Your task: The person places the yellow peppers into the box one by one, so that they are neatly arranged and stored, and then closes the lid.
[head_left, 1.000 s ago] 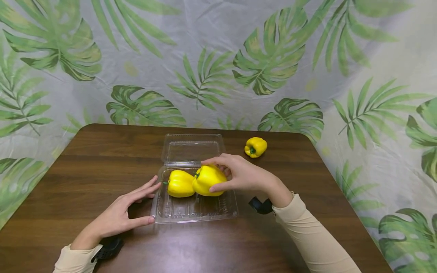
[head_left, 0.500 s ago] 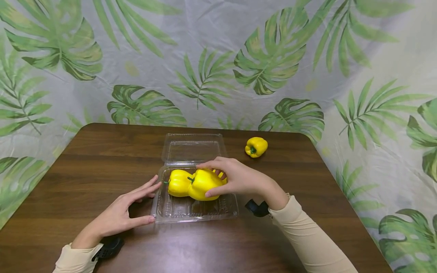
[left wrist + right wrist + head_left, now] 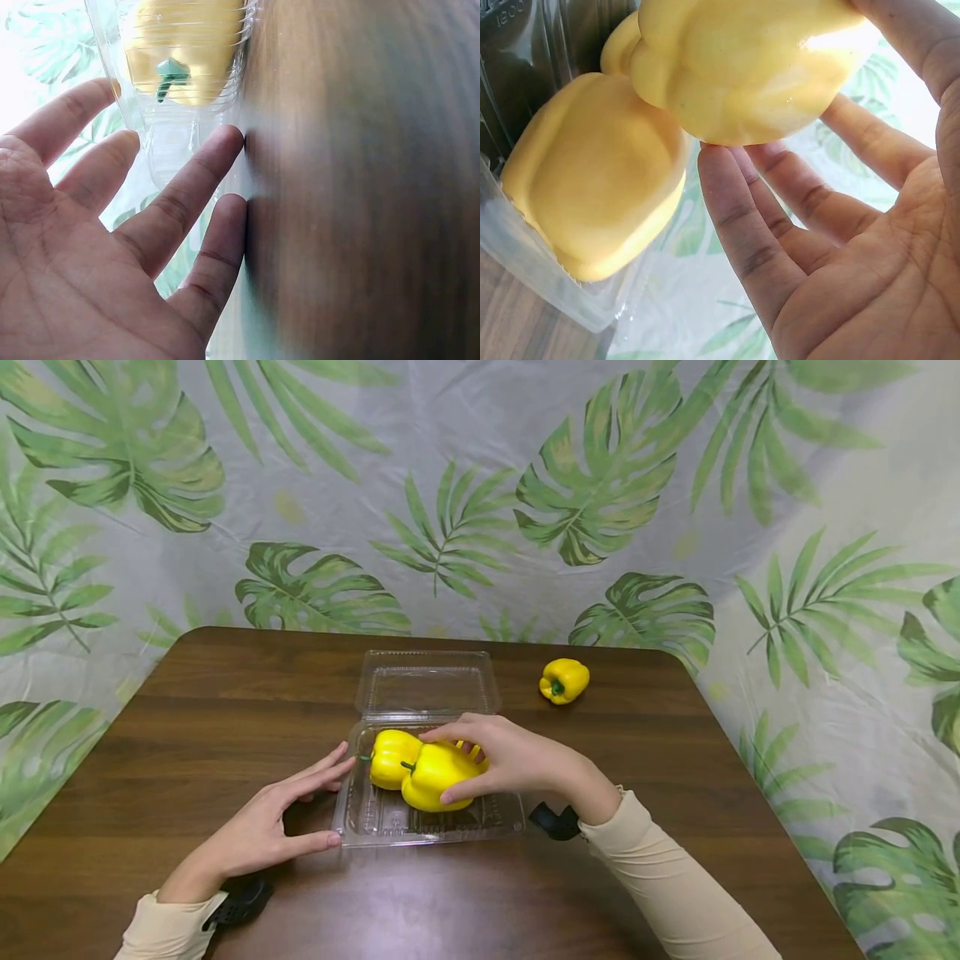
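Observation:
A clear plastic clamshell container (image 3: 367,827) lies open on the table. My right hand (image 3: 517,762) grips a yellow bell pepper (image 3: 437,779) over the container's front middle, thumb on the near side and fingers behind. Against it, at the back left, lies a second yellow pepper (image 3: 390,760), its green stem toward my left hand. Another pepper (image 3: 592,180) sits in the container below my right hand, mostly hidden in the head view. My left hand (image 3: 262,828), fingers spread and fairly straight, touches the container's left edge with fingertips and thumb.
One more yellow pepper (image 3: 565,681) lies on the brown wooden table (image 3: 247,710), right of the container's raised-back lid (image 3: 427,687). A leaf-patterned cloth (image 3: 465,510) hangs behind the table's far edge.
My right hand has moved the gripped pepper left and toward me, uncovering some yellow behind its fingers. The left hand stays at the container's edge.

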The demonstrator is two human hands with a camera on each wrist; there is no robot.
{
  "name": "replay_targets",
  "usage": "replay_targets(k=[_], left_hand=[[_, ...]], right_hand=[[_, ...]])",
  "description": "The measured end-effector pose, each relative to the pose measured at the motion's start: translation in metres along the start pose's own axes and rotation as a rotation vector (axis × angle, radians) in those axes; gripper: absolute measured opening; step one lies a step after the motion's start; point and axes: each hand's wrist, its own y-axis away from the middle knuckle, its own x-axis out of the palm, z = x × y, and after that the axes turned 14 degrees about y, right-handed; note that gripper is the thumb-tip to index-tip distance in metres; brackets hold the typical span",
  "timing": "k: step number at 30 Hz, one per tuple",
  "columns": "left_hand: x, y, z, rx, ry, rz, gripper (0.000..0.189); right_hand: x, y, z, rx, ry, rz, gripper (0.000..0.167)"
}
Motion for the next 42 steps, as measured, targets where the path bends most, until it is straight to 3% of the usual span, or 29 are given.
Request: replay_targets(k=[42], left_hand=[[-0.003, 0.001, -0.001, -0.018, 0.007, 0.01, 0.088]], right_hand=[[0.013, -0.017, 0.015, -0.001, 0.102, 0.11, 0.075]])
